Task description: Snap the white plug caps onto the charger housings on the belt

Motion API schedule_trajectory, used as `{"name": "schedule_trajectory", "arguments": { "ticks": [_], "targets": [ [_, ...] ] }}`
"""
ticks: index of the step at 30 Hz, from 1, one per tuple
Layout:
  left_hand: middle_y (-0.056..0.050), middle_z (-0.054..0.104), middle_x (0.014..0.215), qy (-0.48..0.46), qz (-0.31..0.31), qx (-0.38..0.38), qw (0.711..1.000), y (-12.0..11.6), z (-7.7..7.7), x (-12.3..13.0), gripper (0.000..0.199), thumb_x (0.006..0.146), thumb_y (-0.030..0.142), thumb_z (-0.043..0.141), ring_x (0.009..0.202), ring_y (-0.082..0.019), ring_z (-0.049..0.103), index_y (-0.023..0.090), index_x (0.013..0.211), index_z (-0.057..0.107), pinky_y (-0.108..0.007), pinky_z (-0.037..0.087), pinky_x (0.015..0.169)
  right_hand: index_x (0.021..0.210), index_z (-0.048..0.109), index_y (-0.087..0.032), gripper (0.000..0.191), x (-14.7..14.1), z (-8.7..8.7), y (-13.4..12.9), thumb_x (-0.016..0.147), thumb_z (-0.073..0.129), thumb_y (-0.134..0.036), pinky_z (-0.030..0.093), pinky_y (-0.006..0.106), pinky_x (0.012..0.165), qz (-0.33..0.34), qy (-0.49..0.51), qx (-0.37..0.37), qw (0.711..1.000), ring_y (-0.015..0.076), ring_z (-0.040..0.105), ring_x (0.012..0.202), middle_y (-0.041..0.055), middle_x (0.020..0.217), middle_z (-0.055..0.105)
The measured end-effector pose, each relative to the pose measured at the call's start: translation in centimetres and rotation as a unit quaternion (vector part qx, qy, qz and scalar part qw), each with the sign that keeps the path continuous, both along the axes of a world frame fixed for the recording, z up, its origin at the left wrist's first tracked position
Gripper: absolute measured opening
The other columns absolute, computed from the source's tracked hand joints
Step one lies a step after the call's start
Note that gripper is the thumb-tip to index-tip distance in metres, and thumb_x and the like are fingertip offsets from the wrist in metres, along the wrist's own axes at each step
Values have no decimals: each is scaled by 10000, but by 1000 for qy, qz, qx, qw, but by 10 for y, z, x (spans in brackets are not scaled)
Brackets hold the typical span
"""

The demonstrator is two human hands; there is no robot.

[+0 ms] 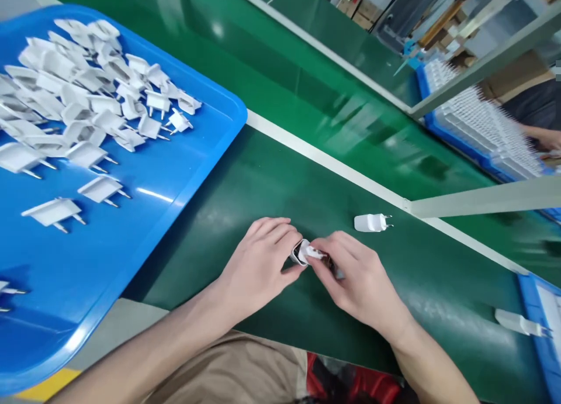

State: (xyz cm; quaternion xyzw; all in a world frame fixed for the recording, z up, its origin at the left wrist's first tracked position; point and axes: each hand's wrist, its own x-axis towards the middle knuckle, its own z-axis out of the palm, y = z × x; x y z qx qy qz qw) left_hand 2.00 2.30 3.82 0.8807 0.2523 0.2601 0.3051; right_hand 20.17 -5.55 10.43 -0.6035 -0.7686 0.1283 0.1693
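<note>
Mate: What's in your left hand?

Me: The left hand has a white shell pinched between thumb and fingers, well to the right of the tray. I've turned its open mouth toward my other hand, I'd say so that the way in is clear.

Mate: And the right?

Me: The right hand is nearly closed, thumb and fingertips narrow around a small insert. Its white end is at the shell's mouth. Gripping it from behind probably lets me steer it without blocking the opening. How deep it sits, I cannot tell.

Mate: Why work over the surface?

Me: It lies right of the tray, in front of my body, so both arms reach in evenly. Anything dropped should land there.

Mate: What about the heap?

Me: Those pin pieces lie loose inside the tray, most toward its far side, with a few nearer me. Piled like that, they look meant for picking up 1 at a time.

Mate: Any others?

Me: 2 plugs. 1 plug lies on the surface right of the tray, past my hands, pins pointing away from it. The other is farther right, which leaves my working spot free.
</note>
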Motion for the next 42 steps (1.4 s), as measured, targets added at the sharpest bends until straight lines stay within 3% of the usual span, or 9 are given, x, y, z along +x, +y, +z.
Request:
{"name": "schedule_trajectory", "arguments": {
  "ticks": [5, 14, 21, 26, 32, 38, 42],
  "targets": [
    [-39, 663, 1055, 25, 20, -8, 999, -3, 3, 0, 182, 873, 200, 709, 1078, -240, 615, 188, 966, 552, -398, 462, 921, 1047, 576, -142, 52, -10, -5, -2, 996, 564, -137, 423, 285, 654, 4, -34, 23, 999, 129, 527, 744, 40, 896, 609],
    [-26, 663, 1042, 21, 3, -33, 999, 2, 5, 3, 167, 919, 234, 693, 1078, -208, 601, 189, 951, 536, -368, 429, 940, 1043, 575, -173, 86, -12, -9, -1, 967, 605, -146, 421, 342, 706, -18, -60, 38, 997, 176, 530, 771, 36, 845, 639],
    [-18, 663, 1032, 26, 0, -42, 999, 2, 6, 1, 165, 920, 231, 687, 1094, -210, 601, 199, 937, 526, -367, 430, 937, 1061, 547, -188, 147, -10, -22, -5, 951, 622, -126, 411, 352, 711, -43, 4, 82, 996, 173, 503, 791, 30, 873, 656],
    [-26, 666, 1037, 22, 8, -33, 999, 2, 4, 2, 201, 917, 301, 699, 1062, -217, 600, 201, 931, 525, -373, 435, 914, 1062, 544, -199, 148, -6, -14, -4, 956, 630, -141, 446, 318, 683, -76, 57, 59, 994, 155, 510, 774, 18, 847, 609],
    [-30, 666, 1031, 13, 6, -31, 999, 1, 3, 3, 155, 928, 235, 663, 1084, -223, 604, 199, 913, 514, -380, 433, 942, 1092, 554, -181, 214, -6, -13, -1, 926, 655, -93, 431, 359, 721, -16, 18, 38, 999, 172, 522, 813, 28, 910, 667],
    [-36, 678, 1032, 13, 3, -37, 999, 1, 5, 4, 156, 915, 211, 671, 1081, -225, 609, 195, 892, 517, -389, 436, 960, 1130, 525, -214, 248, -9, -15, -2, 934, 643, -118, 397, 382, 674, -20, -24, 36, 999, 199, 512, 771, 27, 876, 654],
    [-36, 683, 1022, 16, 1, -36, 999, 3, 6, 2, 184, 887, 215, 708, 1068, -227, 611, 193, 900, 526, -394, 445, 948, 1054, 507, -206, 175, -9, -15, -4, 946, 618, -123, 365, 381, 677, -2, -75, 35, 997, 194, 480, 774, 31, 849, 616]
  ]
}}
